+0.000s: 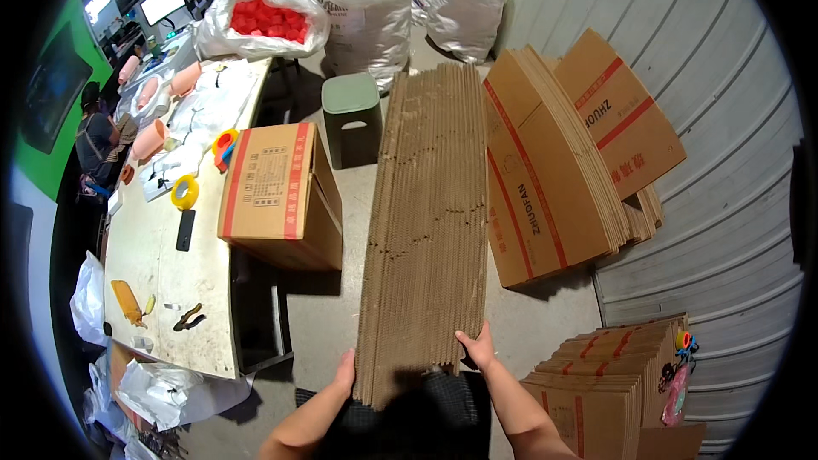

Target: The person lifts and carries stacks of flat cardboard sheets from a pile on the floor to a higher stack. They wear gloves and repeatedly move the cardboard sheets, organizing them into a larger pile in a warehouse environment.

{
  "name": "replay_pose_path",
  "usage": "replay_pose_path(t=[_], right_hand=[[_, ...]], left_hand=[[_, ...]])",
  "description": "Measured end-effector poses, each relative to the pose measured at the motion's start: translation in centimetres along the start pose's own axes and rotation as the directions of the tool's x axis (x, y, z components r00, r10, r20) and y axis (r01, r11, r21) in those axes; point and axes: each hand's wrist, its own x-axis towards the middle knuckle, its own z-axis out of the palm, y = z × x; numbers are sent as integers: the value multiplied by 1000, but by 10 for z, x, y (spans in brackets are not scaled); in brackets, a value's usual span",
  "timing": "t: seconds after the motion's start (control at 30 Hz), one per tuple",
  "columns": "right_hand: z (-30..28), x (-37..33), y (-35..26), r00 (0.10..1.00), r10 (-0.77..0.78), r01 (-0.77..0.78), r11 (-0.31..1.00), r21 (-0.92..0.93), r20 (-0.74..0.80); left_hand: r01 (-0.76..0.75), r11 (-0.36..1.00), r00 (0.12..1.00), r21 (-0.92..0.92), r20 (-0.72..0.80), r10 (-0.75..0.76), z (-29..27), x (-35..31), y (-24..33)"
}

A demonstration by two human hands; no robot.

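A long stack of flattened cardboard boxes [426, 230] stretches away from me down the middle, its corrugated edges facing up. My left hand [345, 372] grips the near end on the left side. On the right side my right hand [477, 347] holds the same end, its thumb lying over the upper edges. Most of the fingers of both hands are hidden behind the cardboard.
Left stands a worktable [141, 260] with tape rolls, pliers [188, 318] and a phone [185, 231]; beside it, a packed carton [268, 183]. A green stool [351, 95] and sacks of red parts [268, 21] are behind. More flattened boxes [545, 179] lean right. A person [98, 140] sits far left.
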Motion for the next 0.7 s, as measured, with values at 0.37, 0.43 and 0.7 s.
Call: replay_pose_path(t=[0.37, 0.43, 0.7], right_hand=[[5, -33, 50, 928, 373, -279, 640, 716, 28], [-28, -24, 51, 909, 416, -284, 662, 694, -25], [-185, 97, -61, 975, 128, -128, 992, 15, -183]], left_hand=[[503, 723, 847, -474, 437, -302, 57, 13, 45], [366, 888, 921, -278, 242, -304, 127, -16, 73], [403, 815, 892, -416, 379, -247, 288, 15, 92]])
